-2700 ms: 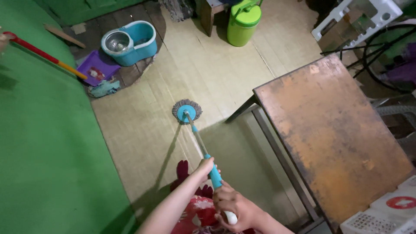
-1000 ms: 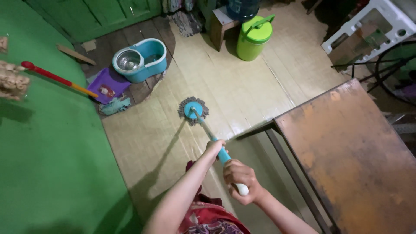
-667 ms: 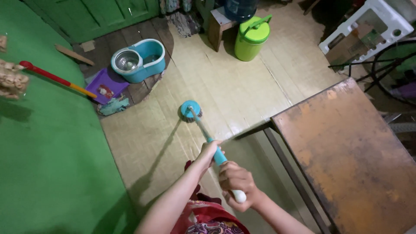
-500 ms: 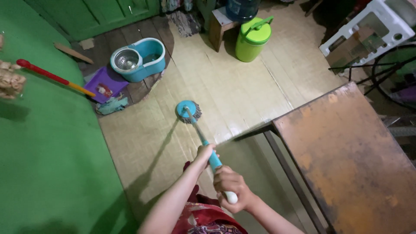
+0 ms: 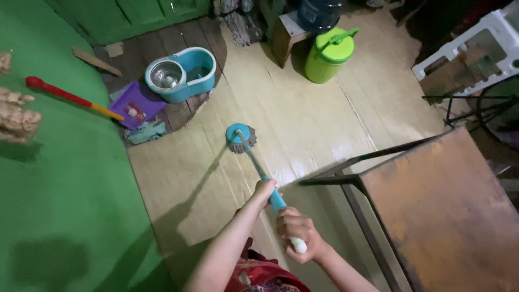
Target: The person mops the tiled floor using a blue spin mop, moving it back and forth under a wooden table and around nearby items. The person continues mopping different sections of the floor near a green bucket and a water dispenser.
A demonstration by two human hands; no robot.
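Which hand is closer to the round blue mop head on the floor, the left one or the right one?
The left hand. It grips the handle further down, toward the mop head. The right hand holds the white top end of the handle, farther from it.

both hands grip a blue mop handle (image 5: 267, 184), left hand (image 5: 263, 190) above the right hand (image 5: 295, 232). its round mop head (image 5: 239, 137) rests on the pale floor (image 5: 303, 119), near a blue spin bucket (image 5: 181, 73) and beside a rusty table (image 5: 448, 211).

Bare forearms, no sleeves; a red patterned garment (image 5: 259, 276) below them.
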